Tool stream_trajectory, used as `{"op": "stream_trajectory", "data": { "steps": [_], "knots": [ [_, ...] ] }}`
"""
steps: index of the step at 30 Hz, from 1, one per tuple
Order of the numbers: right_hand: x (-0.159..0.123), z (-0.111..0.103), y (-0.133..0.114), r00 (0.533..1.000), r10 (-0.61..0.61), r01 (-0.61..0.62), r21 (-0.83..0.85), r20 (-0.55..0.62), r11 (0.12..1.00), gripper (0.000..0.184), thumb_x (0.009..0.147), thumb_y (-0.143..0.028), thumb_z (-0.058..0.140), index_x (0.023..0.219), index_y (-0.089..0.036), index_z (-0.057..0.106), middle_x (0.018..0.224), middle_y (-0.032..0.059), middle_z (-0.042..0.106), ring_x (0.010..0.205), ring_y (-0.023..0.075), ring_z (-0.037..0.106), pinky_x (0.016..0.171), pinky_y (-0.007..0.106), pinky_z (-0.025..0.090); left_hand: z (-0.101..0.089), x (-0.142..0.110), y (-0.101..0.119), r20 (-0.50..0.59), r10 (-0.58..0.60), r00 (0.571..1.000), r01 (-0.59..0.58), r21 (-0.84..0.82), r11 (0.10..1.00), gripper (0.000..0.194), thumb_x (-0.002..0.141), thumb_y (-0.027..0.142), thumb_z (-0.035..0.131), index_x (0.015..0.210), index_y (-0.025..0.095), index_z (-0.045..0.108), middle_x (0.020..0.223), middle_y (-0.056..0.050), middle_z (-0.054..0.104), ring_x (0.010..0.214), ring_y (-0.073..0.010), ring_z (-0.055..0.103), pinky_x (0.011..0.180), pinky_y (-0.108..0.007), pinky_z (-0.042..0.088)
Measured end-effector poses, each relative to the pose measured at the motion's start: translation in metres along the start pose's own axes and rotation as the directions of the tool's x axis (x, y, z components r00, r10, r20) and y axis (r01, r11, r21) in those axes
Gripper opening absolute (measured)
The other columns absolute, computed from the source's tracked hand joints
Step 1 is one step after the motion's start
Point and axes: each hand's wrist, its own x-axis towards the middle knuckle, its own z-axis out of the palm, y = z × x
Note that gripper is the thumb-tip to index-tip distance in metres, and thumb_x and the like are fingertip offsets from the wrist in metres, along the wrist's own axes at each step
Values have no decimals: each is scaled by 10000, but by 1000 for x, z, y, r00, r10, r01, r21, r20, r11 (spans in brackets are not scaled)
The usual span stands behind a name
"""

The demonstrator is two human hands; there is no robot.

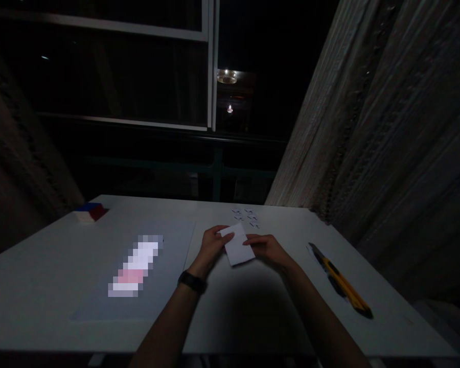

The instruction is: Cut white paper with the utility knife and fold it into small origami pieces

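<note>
A small white piece of paper (238, 250) is held tilted above the table between my two hands. My left hand (213, 244) grips its left edge, thumb on top and fingers behind. At the right edge, my right hand (266, 247) pinches the paper, its fingers partly hidden behind it. The paper's lower edge looks slightly uneven. Just beyond my hands lie several small paper pieces with dark marks (254, 225), set out in short rows.
A yellow and black utility knife (343, 283) lies on the white table (287, 327) at right. A large white sheet (168, 286) with a blurred-out bright object (136, 266) is at left. A blue, red and white block (90, 212) stands far left. Curtains (329, 102) flank a dark window.
</note>
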Motion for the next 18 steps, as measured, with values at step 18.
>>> {"op": "stream_trajectory", "data": {
  "steps": [18],
  "knots": [
    [6, 13, 23, 963, 93, -94, 7, -253, 996, 352, 594, -479, 723, 546, -156, 591, 443, -11, 561, 391, 93, 470, 394, 217, 354, 8, -7, -1, 165, 32, 986, -55, 139, 989, 339, 642, 262, 659, 943, 123, 587, 550, 18, 593, 461, -112, 540, 464, -197, 388]
  ]
}}
